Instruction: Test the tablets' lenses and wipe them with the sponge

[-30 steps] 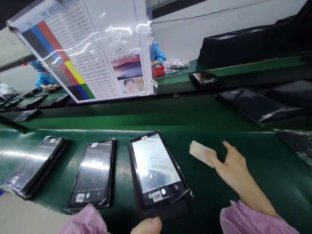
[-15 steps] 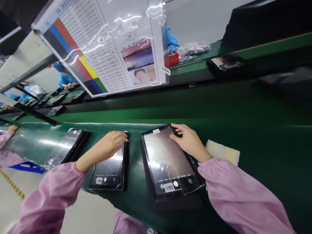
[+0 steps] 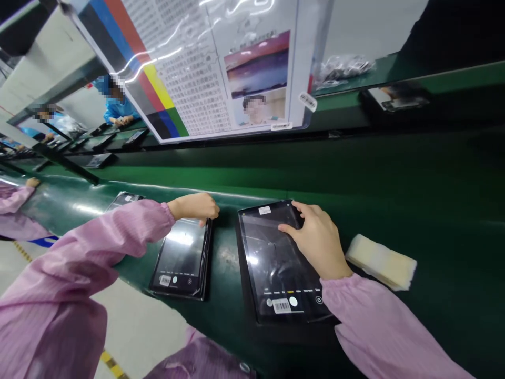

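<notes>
Tablet [image 3: 272, 258], one, face up, screen dark: below and left of the right hand [image 3: 319, 237], its far right corner under that hand's fingers. White sticker [image 3: 264, 210] at the far edge; barcode label [image 3: 281, 306] at the near edge, beside a row of on-screen words. Right hand: thumb and fingers apart, fingers along the corner, thumb over the screen; whether the thumb presses is unclear.

Second tablet [image 3: 181, 258], one, face up, glare across the screen: below the left hand [image 3: 197, 205], which is at its far right corner. Left hand: fingers curled under, tips mostly hidden; cannot tell whether they grip.

Pad [image 3: 381, 261], pale yellow, one: just right of the right hand's wrist, untouched. Bench [image 3: 223, 258], green: beneath both hands, bare between the tablets. Third tablet [image 3: 124, 200], seemingly, largely covered by the sleeve: left of the left hand. Sheet [image 3: 193, 68], in a clear cover, with colour blocks and two photos: beyond and above both hands. Co-worker's hand [image 3: 32, 182]: far left of the left hand, on the bench.
</notes>
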`<state>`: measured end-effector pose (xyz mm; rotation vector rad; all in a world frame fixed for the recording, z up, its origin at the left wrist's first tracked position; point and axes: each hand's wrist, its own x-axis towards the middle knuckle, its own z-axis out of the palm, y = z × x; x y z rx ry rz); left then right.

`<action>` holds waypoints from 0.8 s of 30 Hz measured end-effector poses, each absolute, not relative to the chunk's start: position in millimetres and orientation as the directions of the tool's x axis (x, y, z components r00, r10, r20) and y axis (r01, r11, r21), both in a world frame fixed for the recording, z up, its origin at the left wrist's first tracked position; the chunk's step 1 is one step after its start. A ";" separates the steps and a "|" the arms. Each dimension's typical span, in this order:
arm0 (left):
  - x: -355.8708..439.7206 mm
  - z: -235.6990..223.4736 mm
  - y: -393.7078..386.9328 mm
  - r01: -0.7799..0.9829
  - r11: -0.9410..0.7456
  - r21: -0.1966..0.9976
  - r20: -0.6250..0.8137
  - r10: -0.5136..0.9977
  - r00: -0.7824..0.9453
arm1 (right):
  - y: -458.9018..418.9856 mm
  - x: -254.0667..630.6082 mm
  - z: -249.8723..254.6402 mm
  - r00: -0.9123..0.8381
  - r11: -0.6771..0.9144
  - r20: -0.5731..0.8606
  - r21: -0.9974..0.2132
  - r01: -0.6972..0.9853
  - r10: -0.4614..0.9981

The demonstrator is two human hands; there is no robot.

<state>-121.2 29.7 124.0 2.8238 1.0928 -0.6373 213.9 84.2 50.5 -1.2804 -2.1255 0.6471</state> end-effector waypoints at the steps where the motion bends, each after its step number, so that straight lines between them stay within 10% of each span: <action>1: -122.3 122.0 30.0 0.655 -0.750 -0.093 -0.404 0.630 0.664 | 84.0 213.3 50.3 -0.385 0.436 0.230 -0.646 0.626 0.894; 12: -146.5 129.9 -2.4 0.734 -0.676 -0.055 -0.424 0.682 0.596 | 84.8 207.0 48.6 -0.344 0.371 0.182 -0.677 0.636 0.921; 19: -151.6 110.6 -109.9 0.918 -0.323 -0.228 0.262 0.888 0.378 | 78.0 211.8 50.5 -0.379 0.340 0.124 -0.742 0.578 0.917; 24: -153.0 83.1 -162.8 0.992 -0.023 -0.123 0.368 0.927 0.067 | 75.3 208.2 45.4 -0.476 0.395 0.067 -0.665 0.634 0.877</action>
